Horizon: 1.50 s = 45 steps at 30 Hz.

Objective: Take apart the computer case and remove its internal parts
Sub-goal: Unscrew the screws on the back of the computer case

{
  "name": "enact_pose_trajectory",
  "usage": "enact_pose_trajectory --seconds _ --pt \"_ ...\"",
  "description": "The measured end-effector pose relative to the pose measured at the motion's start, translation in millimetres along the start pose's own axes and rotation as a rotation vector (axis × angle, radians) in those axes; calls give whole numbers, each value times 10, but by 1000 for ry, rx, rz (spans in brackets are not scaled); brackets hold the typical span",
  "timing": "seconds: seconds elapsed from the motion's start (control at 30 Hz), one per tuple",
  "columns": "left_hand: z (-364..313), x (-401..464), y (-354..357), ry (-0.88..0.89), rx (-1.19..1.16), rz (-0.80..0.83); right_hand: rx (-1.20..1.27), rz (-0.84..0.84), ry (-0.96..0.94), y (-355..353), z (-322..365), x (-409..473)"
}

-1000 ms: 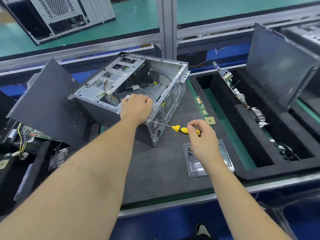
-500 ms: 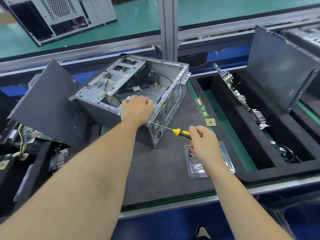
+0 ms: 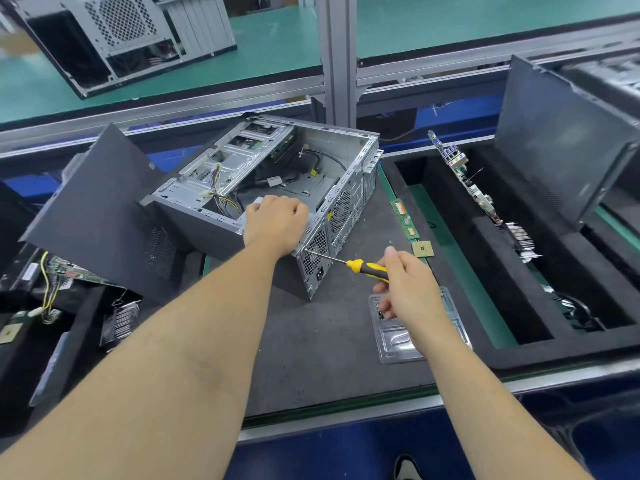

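1. The opened computer case (image 3: pixel 263 188) is seen lying on the dark mat of the table (image 3: pixel 311 341), centre of the frame.
2. Its near rim is clasped by the left hand (image 3: pixel 275 223), grip clenched on the metal.
3. A yellow-handled screwdriver (image 3: pixel 349 263) is pinched by the right hand (image 3: pixel 405 285), its tip set against the case's rear corner.

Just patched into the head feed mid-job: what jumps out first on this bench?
The open computer case lies on its side at the centre of the grey mat, with the left hand bracing its near top corner. The right hand holds a yellow-and-black screwdriver, tip at the case's rear panel. To the right, a black foam tray holds a motherboard standing on edge.
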<state>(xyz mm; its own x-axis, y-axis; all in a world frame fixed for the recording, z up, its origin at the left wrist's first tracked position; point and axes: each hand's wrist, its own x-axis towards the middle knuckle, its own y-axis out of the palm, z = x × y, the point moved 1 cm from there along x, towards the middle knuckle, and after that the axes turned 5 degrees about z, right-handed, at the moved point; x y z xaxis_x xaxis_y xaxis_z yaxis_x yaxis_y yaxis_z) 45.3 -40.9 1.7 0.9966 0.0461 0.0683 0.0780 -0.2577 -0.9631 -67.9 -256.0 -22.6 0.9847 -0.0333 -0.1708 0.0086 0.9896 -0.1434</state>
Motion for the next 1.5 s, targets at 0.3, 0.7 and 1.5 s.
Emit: enact_pose_trajectory --seconds 0.3,0.7,1.5 --pt "-22 -32 -13 16 4 -64 -28 -13 -184 -9 59 -59" --pt "-223 -475 34 -233 -274 -358 -59 -30 -53 -1 72 -39" --pt "-842 -834 132 -1133 -1822 -154 24 -48 -83 56 44 -117"
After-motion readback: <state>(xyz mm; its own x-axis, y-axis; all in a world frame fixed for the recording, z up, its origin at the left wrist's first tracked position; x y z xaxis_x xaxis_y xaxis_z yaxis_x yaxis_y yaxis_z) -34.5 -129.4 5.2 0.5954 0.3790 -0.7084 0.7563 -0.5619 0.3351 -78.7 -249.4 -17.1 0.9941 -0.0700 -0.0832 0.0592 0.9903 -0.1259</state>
